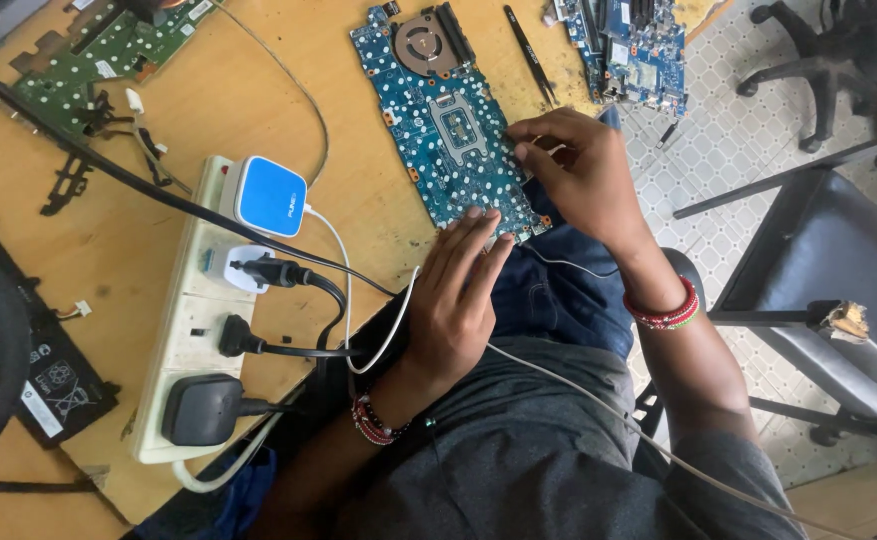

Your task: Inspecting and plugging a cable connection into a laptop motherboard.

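Blue and studded with pale dots, a laptop motherboard (448,120) lies on the wooden worktop (258,110), its near end reaching the worktop's edge above the person's lap. The left hand (453,300) rests flat at that near end, its fingers (473,245) stretched out straight and open, their tips pressing on the board's lower edge. The right hand (583,170) sits at the board's right edge, its fingers curled in and pinched together against the board; whether they grip some small part I cannot tell. A round cooling fan (426,42) sits at the far end of the motherboard. Just right of the board, beyond the right hand, black tweezers (530,52) lie on the worktop, and farther right a second blue circuit board (633,45) hangs over the corner. Left of the motherboard runs a white power strip (190,320) carrying a blue and white charger (270,195) and several black plugs. Far left of the motherboard, at the back, lies a green circuit board (108,55). A white cable (558,385) crosses the lap below the board.
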